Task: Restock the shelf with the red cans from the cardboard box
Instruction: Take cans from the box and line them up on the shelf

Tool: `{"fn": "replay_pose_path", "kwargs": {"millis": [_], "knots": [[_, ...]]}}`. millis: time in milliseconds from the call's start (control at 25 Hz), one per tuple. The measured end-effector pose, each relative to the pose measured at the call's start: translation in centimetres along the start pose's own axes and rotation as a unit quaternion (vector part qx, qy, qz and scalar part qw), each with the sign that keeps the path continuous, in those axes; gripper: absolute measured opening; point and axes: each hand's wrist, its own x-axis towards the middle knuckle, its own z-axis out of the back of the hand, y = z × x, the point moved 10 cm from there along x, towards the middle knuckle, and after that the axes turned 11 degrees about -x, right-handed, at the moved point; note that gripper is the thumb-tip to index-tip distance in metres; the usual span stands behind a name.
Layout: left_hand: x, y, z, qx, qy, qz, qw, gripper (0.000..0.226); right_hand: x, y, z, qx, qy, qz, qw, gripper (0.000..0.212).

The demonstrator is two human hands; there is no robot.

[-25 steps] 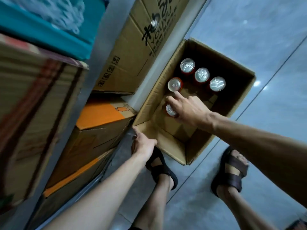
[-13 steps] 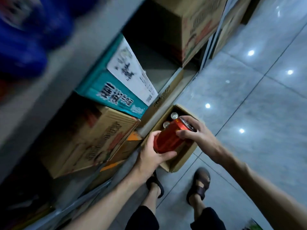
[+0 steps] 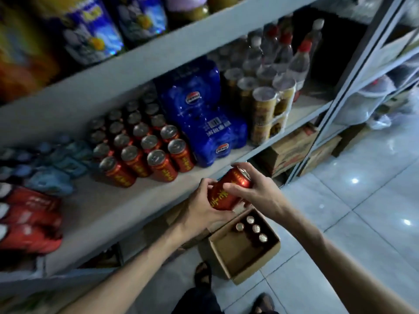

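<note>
Both grips are closed round one red can (image 3: pixel 229 191), held tilted in the air just off the front edge of the shelf (image 3: pixel 108 214) and above the cardboard box (image 3: pixel 238 254) on the floor. The left grip (image 3: pixel 197 207) cups its lower end; the right grip (image 3: pixel 258 193) curls over the upper part, near the rim.

The likeliest slip comes at the change from two grips to one: if either lets go before the other has a sure hold, the can could drop onto the box cans (image 3: pixel 256 228) or the tiles and dent. Set down while it leans, it could tip into the stocked cans (image 3: pixel 145 155), which stand packed close together, so one knock might carry down a row. The bare strip in front of them runs along the shelf lip – a can left too far forward could roll off.

The can's base is hidden under the left palm. Four tops show in the box's far corner; whether more sit below its near wall cannot be told. The rear cans fade into the dark, and the red packs (image 3: pixel 27 218) at the left are too blurred to read
</note>
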Motion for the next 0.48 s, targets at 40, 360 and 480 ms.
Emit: {"fn": "replay_pose_path", "kwargs": {"millis": [40,360,480], "knots": [[-0.3,-0.6,1.2,0.008,-0.001,-0.002,1.000,0.073,0.4,1.8,-0.5,-0.038,-0.008,0.012,0.999,0.069],[-2.9,0.8,9.3,-0.066,0.078,0.061,0.993,0.050,3.8,9.8,-7.7,-0.103,0.125,0.103,0.981,0.071],[-3.0,2.3,12.3,-0.057,0.018,0.053,0.997,0.057,5.1,11.4,-10.0,-0.149,0.156,0.129,0.968,0.073]]}}
